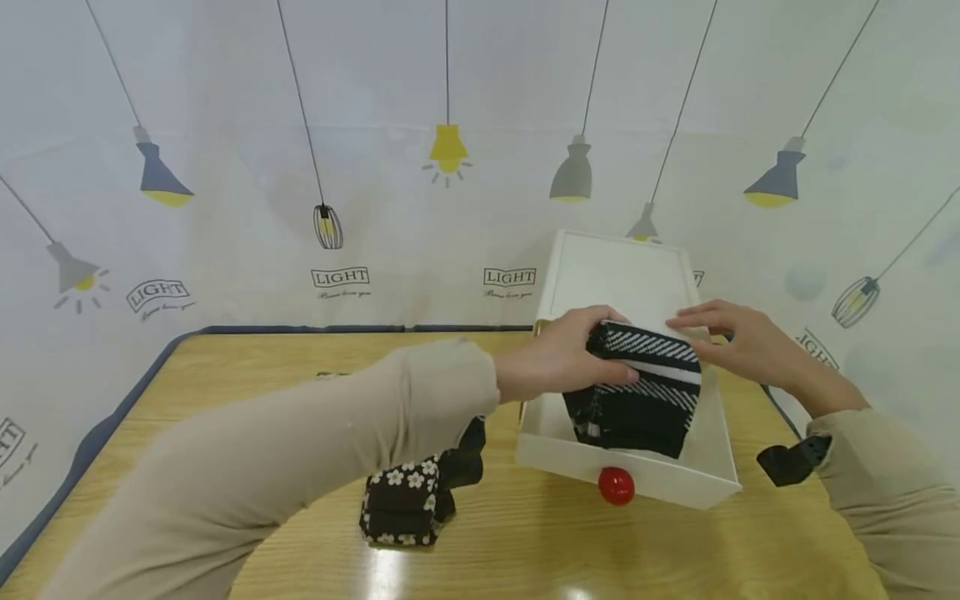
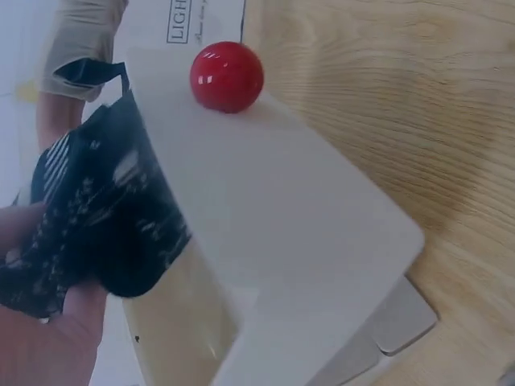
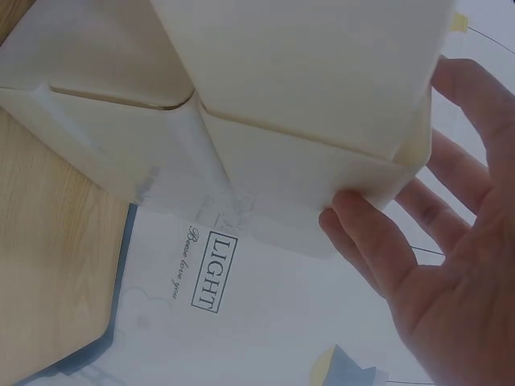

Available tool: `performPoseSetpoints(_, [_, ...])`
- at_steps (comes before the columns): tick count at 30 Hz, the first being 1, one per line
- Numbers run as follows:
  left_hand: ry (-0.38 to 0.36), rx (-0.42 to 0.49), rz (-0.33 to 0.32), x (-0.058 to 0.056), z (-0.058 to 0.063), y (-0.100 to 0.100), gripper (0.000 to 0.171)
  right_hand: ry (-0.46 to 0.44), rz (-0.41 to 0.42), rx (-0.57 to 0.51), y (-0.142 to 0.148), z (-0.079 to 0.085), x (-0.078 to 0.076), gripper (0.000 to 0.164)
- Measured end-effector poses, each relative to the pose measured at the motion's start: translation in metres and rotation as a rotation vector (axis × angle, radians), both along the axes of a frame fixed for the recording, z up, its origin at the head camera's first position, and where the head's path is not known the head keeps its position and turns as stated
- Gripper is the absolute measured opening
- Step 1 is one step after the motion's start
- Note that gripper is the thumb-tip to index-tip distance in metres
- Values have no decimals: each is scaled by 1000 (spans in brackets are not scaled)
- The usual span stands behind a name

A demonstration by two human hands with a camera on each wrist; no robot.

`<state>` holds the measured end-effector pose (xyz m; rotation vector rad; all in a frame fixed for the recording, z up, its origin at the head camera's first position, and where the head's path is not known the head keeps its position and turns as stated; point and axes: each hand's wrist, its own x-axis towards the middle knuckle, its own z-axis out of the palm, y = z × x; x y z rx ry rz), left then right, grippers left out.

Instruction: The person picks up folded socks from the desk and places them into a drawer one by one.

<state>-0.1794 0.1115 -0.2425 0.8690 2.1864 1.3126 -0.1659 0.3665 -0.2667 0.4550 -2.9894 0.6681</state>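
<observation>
My left hand (image 1: 566, 354) grips a folded black-and-white striped knit cloth (image 1: 652, 392), thumb on its near face. The cloth hangs partly inside a white lidded box (image 1: 630, 482); its exact garment kind is unclear. In the left wrist view, the dark cloth (image 2: 105, 209) is bunched between the fingers and thumb. The box's lid (image 1: 622, 271) stands raised at the back. Beside the lid and the box's right rear corner is my right hand (image 1: 750, 346). The right wrist view shows its spread, slightly bent fingers (image 3: 374, 241) touching the white plastic edge.
A round red knob (image 1: 617, 486) sits on the box's front wall. Folded black cloth with white flowers (image 1: 401, 500) lies on the wooden table (image 1: 525, 542), partly behind the left sleeve. A wall sheet printed with lamps (image 1: 405, 208) rises behind the table's far edge.
</observation>
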Motion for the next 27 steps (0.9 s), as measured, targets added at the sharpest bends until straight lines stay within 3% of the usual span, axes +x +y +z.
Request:
performPoseSetpoints(7, [-25, -71, -93, -2, 3, 19, 33, 4, -7, 1, 0, 1, 0, 38])
performPoseSetpoints(16, [-129, -153, -102, 0, -7, 40, 34, -10, -9, -20, -2, 1, 1, 42])
performPoseSetpoints(21, [-210, -117, -121, 3, -15, 47, 29, -15, -10, -13, -3, 2, 1, 43])
performPoseSetpoints(24, [-225, -112, -126, 5, -16, 50, 28, -19, -9, -13, -3, 2, 0, 43])
performPoseSetpoints(27, [-183, -136, -119, 5, -17, 51, 31, -21, -6, -15, -2, 2, 0, 43])
